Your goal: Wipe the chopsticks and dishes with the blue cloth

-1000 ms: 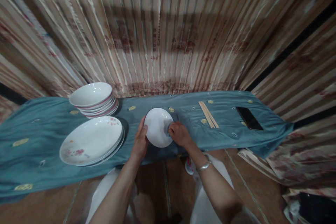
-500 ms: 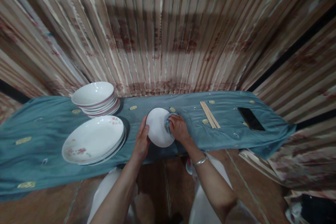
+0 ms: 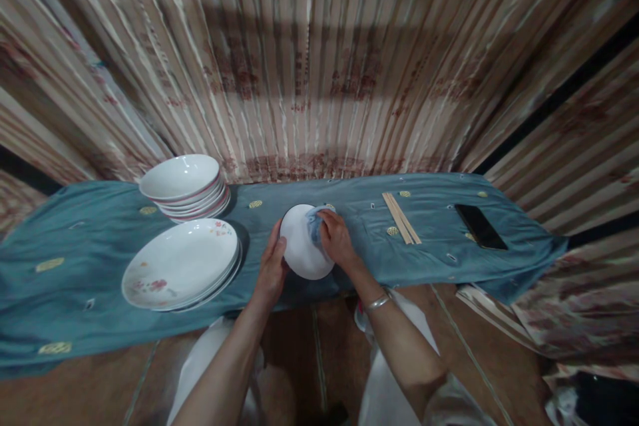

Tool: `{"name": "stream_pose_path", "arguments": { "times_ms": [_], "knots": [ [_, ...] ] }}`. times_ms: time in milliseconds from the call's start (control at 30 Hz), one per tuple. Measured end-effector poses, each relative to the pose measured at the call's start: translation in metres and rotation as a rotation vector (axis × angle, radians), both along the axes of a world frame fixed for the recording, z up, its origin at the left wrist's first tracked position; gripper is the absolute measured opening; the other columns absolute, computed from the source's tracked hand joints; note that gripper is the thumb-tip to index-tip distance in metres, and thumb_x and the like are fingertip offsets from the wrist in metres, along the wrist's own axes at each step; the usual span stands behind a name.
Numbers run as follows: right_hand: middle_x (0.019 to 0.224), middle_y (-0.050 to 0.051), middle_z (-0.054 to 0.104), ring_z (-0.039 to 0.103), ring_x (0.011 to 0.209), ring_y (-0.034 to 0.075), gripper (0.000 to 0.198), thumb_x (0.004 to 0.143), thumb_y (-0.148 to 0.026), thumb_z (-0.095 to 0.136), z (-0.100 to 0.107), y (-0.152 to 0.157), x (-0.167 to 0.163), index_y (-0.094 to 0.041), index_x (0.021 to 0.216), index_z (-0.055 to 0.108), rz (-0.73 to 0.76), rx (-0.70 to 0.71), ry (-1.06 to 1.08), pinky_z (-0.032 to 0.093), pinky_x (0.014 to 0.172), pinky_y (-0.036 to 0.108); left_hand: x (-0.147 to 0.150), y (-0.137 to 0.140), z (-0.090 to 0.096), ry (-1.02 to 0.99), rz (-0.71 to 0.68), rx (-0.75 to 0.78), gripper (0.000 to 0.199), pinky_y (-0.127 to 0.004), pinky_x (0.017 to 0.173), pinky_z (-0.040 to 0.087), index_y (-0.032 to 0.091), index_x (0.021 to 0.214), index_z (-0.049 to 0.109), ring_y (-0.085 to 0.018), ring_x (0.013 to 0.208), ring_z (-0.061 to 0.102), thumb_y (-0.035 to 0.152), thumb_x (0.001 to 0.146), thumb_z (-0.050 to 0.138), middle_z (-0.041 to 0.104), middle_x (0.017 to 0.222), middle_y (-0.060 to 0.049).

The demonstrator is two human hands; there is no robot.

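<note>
A small round white dish with a dark rim [image 3: 301, 251] is held in front of me, over the near edge of the cloth-covered table; whether it is a plate or a bowl I cannot tell. My left hand [image 3: 273, 261] grips its left edge, thumb on the upper face and fingers beneath. On the dish's right side, my right hand [image 3: 338, 237] is closed around a light blue cloth [image 3: 314, 223], pressing it to the white surface near the upper right rim. Part of the cloth is hidden under the fingers.
Stacked white bowls [image 3: 180, 178] stand at the left rear, with stacked floral plates [image 3: 182, 266] before them. Wooden chopsticks [image 3: 401, 218] and a black phone [image 3: 480, 226] lie to the right on the teal tablecloth [image 3: 94, 226]. A pleated curtain [image 3: 299, 66] hangs behind.
My right hand has slid the cloth slightly up and left along the dish, and more of the cloth shows now. The left hand keeps its hold on the dish.
</note>
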State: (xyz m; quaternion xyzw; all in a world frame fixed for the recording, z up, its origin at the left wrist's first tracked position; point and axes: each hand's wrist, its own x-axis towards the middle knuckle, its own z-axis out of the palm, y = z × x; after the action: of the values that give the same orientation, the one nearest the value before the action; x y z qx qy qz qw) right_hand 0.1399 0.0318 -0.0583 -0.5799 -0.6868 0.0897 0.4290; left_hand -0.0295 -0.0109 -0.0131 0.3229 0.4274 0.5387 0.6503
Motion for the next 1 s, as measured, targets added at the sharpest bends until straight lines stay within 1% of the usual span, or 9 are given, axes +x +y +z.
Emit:
{"name": "stream_pose_path", "arguments": {
  "times_ms": [133, 333, 500, 667, 767, 867, 1000],
  "knots": [
    [0.126, 0.013, 0.060, 0.051, 0.122, 0.022, 0.039, 0.088, -0.017, 0.039, -0.001, 0.005, -0.003, -0.014, 0.121, 0.059, 0.021, 0.027, 0.043, 0.036, 0.110, 0.039, 0.000, 0.000, -0.001, -0.002, -0.004, 0.003, 0.072, -0.031, 0.084, 0.054, 0.027, 0.139, 0.048, -0.026, 0.115, 0.058, 0.046, 0.074, 0.069, 0.048, 0.145, -0.007],
    [0.131, 0.011, 0.057, 0.047, 0.126, 0.022, 0.041, 0.088, -0.018, 0.042, 0.001, 0.011, -0.010, -0.018, 0.126, 0.056, 0.062, 0.008, 0.113, 0.031, 0.113, 0.042, 0.000, 0.000, -0.001, -0.002, 0.001, -0.013, 0.073, -0.031, 0.080, 0.056, 0.028, 0.140, 0.047, -0.025, 0.107, 0.062, 0.046, 0.073, 0.070, 0.050, 0.143, -0.006],
    [0.134, 0.014, 0.054, 0.045, 0.129, 0.021, 0.041, 0.090, -0.022, 0.041, 0.004, 0.012, -0.018, -0.014, 0.127, 0.056, 0.098, 0.017, 0.137, 0.032, 0.113, 0.038, 0.000, 0.000, -0.001, -0.006, -0.011, -0.022, 0.075, -0.032, 0.079, 0.056, 0.027, 0.141, 0.046, -0.024, 0.103, 0.063, 0.046, 0.073, 0.070, 0.053, 0.141, -0.007],
    [0.137, 0.010, 0.052, 0.044, 0.130, 0.021, 0.041, 0.090, -0.021, 0.043, 0.005, 0.012, -0.027, -0.020, 0.130, 0.055, 0.131, 0.020, 0.183, 0.030, 0.114, 0.040, -0.001, 0.001, -0.003, -0.001, -0.005, -0.010, 0.074, -0.031, 0.078, 0.056, 0.027, 0.141, 0.046, -0.024, 0.106, 0.062, 0.045, 0.073, 0.070, 0.049, 0.144, -0.007],
    [0.139, 0.011, 0.050, 0.043, 0.130, 0.022, 0.041, 0.091, -0.023, 0.044, 0.004, 0.012, -0.031, -0.021, 0.130, 0.054, 0.172, 0.027, 0.210, 0.031, 0.114, 0.041, -0.001, 0.002, -0.003, 0.005, -0.009, -0.006, 0.074, -0.031, 0.077, 0.057, 0.028, 0.141, 0.046, -0.024, 0.107, 0.061, 0.046, 0.073, 0.070, 0.048, 0.145, -0.007],
    [0.139, 0.010, 0.050, 0.043, 0.130, 0.020, 0.040, 0.091, -0.024, 0.044, 0.005, 0.012, -0.033, -0.021, 0.130, 0.055, 0.190, 0.032, 0.215, 0.031, 0.114, 0.039, -0.002, 0.001, -0.003, 0.009, -0.013, -0.010, 0.074, -0.032, 0.077, 0.057, 0.028, 0.141, 0.045, -0.025, 0.106, 0.062, 0.047, 0.073, 0.070, 0.050, 0.144, -0.007],
    [0.140, 0.008, 0.049, 0.042, 0.131, 0.018, 0.040, 0.092, -0.023, 0.045, 0.009, 0.009, -0.036, -0.023, 0.131, 0.054, 0.220, 0.018, 0.225, 0.030, 0.114, 0.037, -0.001, 0.001, -0.003, -0.005, -0.012, -0.002, 0.076, -0.033, 0.080, 0.056, 0.028, 0.141, 0.045, -0.026, 0.110, 0.060, 0.047, 0.072, 0.071, 0.051, 0.143, -0.007]
  ]
}}
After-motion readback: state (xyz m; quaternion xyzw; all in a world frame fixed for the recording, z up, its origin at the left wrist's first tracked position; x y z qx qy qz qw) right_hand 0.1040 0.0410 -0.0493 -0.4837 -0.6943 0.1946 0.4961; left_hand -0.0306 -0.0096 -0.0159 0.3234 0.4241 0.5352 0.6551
